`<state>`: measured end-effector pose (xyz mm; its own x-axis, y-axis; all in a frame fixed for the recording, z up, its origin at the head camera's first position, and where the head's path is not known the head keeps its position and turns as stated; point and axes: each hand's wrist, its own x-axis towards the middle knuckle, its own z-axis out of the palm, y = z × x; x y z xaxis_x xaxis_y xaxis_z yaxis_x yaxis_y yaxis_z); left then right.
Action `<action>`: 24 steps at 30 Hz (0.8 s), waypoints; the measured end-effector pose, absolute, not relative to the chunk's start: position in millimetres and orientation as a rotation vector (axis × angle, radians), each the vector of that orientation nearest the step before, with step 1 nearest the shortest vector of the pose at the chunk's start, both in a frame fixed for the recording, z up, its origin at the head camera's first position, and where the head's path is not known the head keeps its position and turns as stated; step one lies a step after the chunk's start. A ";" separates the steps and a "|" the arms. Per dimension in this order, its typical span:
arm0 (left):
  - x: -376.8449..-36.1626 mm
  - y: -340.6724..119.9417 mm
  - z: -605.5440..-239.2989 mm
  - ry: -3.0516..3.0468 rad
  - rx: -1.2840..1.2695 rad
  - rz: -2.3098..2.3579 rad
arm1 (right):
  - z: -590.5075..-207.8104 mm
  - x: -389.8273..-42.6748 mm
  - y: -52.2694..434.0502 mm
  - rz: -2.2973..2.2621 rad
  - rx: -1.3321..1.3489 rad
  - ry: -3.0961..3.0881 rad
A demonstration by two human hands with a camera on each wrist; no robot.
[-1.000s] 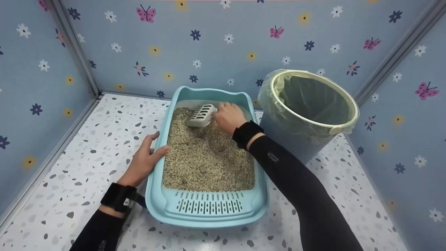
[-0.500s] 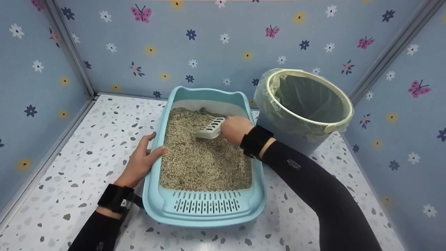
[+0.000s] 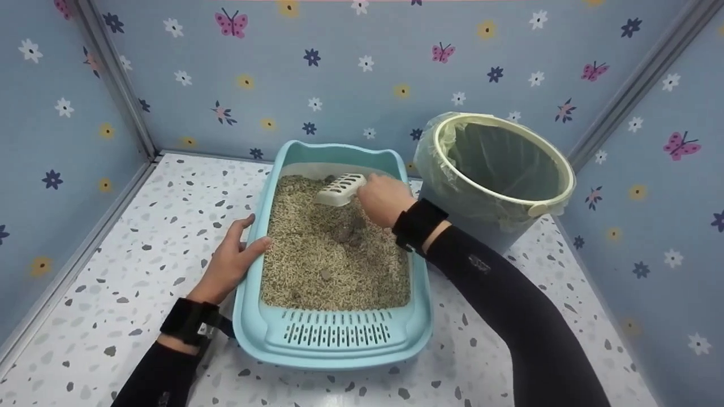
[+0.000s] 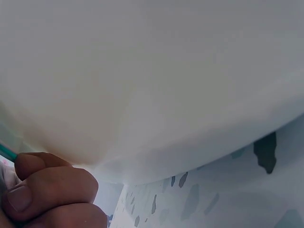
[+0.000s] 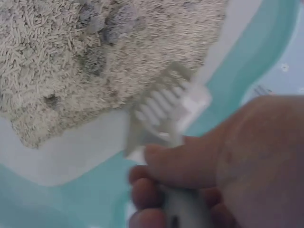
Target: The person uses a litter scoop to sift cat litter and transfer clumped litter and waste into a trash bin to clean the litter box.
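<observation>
A light-blue litter box (image 3: 334, 345) filled with beige pellet litter (image 3: 328, 254) sits on the speckled floor. My right hand (image 3: 384, 198) grips the handle of a white slotted scoop (image 3: 341, 189) held just over the litter at the far end; the right wrist view shows my fingers curled round the scoop (image 5: 166, 118). Darker clumps (image 3: 348, 232) lie in the litter near the scoop. My left hand (image 3: 232, 257) rests on the box's left rim, thumb over the edge; the left wrist view shows its curled fingers (image 4: 47, 190) against the box wall.
A blue bin (image 3: 498, 169) lined with a greenish bag stands right of the box, against the back wall. Flowered blue walls close in on three sides. The speckled floor (image 3: 141, 254) lies open to the left and in front.
The right hand dragged the scoop back through the litter, then lifted it toward the far end, uncovering darker clumps in the middle. The left hand stayed on the rim.
</observation>
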<state>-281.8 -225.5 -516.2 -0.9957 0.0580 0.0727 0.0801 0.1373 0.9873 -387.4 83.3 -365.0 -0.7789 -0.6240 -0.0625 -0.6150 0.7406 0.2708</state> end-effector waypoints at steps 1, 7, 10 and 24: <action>-281.8 -225.0 -516.5 -2.356 -0.144 -2.049 | -367.9 -390.9 79.6 -0.435 1.024 -2.889; -283.1 -222.5 -518.2 -2.333 -0.152 -2.056 | -382.8 -410.1 59.8 -0.441 0.897 -2.892; -283.3 -221.7 -519.0 -2.336 -0.152 -2.055 | -390.1 -415.7 55.6 -0.416 0.862 -2.960; -282.0 -226.4 -514.7 -2.355 -0.143 -2.055 | -376.5 -411.9 74.1 -0.423 1.124 -3.117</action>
